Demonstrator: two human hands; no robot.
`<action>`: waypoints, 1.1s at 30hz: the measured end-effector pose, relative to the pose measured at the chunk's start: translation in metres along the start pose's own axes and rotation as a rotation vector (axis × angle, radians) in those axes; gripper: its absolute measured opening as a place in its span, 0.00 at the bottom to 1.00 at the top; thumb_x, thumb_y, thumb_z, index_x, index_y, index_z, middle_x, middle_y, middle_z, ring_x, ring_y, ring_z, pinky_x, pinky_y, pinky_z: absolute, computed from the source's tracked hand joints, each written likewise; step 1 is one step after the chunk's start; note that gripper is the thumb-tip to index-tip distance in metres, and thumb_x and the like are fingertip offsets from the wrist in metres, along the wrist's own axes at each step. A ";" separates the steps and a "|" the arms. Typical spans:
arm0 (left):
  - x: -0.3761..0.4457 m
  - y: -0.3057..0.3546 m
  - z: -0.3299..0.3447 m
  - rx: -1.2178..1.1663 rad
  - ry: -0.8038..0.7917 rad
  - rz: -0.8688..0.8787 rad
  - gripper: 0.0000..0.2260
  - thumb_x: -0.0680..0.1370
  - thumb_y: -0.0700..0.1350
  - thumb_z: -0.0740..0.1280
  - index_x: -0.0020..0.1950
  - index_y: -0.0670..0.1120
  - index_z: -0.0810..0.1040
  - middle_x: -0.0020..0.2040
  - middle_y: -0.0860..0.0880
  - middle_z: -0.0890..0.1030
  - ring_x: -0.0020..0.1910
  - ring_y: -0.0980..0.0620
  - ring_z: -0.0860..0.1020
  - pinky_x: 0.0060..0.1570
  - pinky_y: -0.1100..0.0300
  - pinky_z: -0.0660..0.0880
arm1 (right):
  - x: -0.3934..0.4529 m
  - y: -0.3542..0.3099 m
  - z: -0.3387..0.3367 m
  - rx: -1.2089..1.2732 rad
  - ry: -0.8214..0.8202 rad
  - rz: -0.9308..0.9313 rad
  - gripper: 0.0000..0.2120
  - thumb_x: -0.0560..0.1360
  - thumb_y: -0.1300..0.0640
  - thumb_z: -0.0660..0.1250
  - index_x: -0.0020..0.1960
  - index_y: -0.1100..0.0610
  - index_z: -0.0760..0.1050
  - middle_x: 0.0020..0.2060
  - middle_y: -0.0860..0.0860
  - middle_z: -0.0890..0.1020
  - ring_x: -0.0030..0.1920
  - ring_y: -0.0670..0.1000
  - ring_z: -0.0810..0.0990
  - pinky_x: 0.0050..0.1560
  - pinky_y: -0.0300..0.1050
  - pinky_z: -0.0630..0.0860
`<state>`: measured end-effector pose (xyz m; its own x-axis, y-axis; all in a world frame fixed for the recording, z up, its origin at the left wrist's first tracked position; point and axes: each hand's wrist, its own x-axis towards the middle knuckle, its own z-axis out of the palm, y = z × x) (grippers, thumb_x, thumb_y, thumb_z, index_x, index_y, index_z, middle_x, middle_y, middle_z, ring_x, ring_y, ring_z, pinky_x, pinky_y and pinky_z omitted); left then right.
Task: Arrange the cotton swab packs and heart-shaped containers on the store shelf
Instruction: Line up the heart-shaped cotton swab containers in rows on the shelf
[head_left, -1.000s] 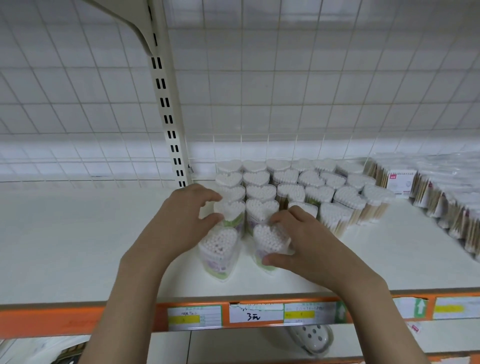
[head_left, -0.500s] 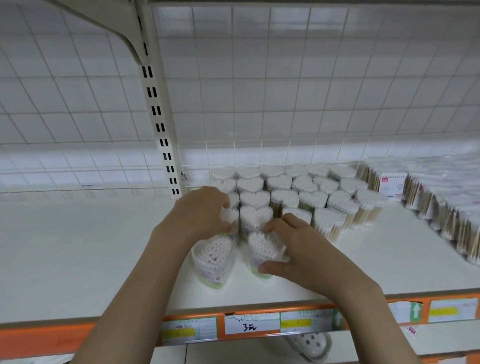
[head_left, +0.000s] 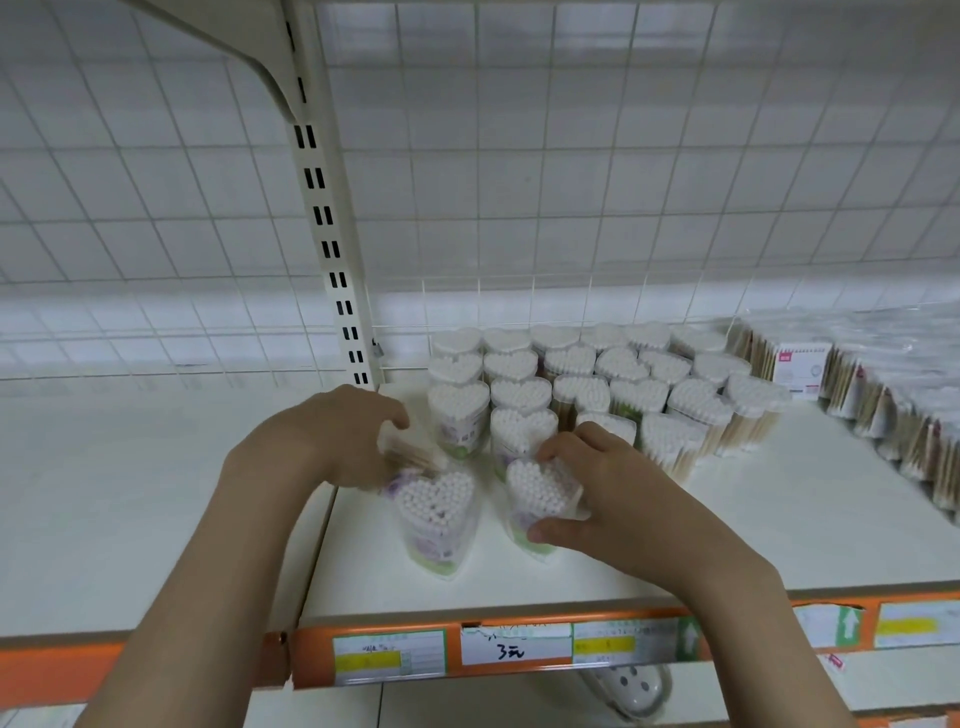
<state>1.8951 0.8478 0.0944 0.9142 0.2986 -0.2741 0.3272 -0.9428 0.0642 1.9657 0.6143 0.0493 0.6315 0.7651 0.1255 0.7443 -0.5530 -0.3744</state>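
**Hands on the two front heart containers**

Heart-shaped containers stood upright on the white shelf (head_left: 675, 540), swab tips up, each heart's point aimed toward you and its lobes toward the wire grid back (head_left: 519, 208). You had two out in front: your right hand (head_left: 613, 499) was curled round the right front container (head_left: 540, 504), thumb along its near side and fingers over its top edge. The left front container (head_left: 436, 514) stood just beside it, leaning a little toward you; your left hand (head_left: 337, 441) sat at its far left edge, fingers bent round a small pack of wooden-stemmed swabs (head_left: 410, 452) lying on its side — long axis running left to right.

Behind these, the block of containers (head_left: 582, 384) ran in roughly four rows; I counted about twenty-two, though the back row blurred together. Bagged swab packs (head_left: 909, 415) lined the shelf's right end, too blurred to count. Three price labels (head_left: 514, 647) showed below your hands on the orange shelf edge (head_left: 52, 670).
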 end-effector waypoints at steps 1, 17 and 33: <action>0.000 -0.004 0.003 -0.015 -0.021 -0.020 0.23 0.74 0.54 0.67 0.68 0.55 0.67 0.64 0.50 0.70 0.54 0.50 0.73 0.46 0.62 0.71 | 0.000 0.000 0.000 0.003 0.001 0.002 0.29 0.69 0.41 0.70 0.66 0.47 0.65 0.55 0.44 0.67 0.45 0.43 0.66 0.45 0.36 0.62; 0.008 -0.035 0.018 -0.405 0.237 0.248 0.12 0.69 0.49 0.74 0.48 0.46 0.79 0.45 0.51 0.81 0.47 0.55 0.77 0.43 0.66 0.72 | 0.001 -0.002 -0.002 -0.014 -0.012 0.006 0.29 0.69 0.41 0.70 0.65 0.47 0.66 0.56 0.44 0.69 0.49 0.44 0.66 0.46 0.37 0.63; 0.013 -0.026 0.044 -0.828 0.105 0.387 0.28 0.74 0.32 0.67 0.47 0.70 0.76 0.54 0.61 0.78 0.47 0.59 0.81 0.47 0.68 0.75 | -0.003 0.000 -0.002 0.054 -0.035 0.005 0.34 0.68 0.45 0.73 0.70 0.46 0.63 0.57 0.43 0.65 0.53 0.42 0.66 0.50 0.33 0.65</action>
<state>1.8885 0.8694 0.0473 0.9994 0.0345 -0.0042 0.0236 -0.5846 0.8110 1.9645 0.6115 0.0509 0.6265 0.7740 0.0916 0.7279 -0.5389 -0.4239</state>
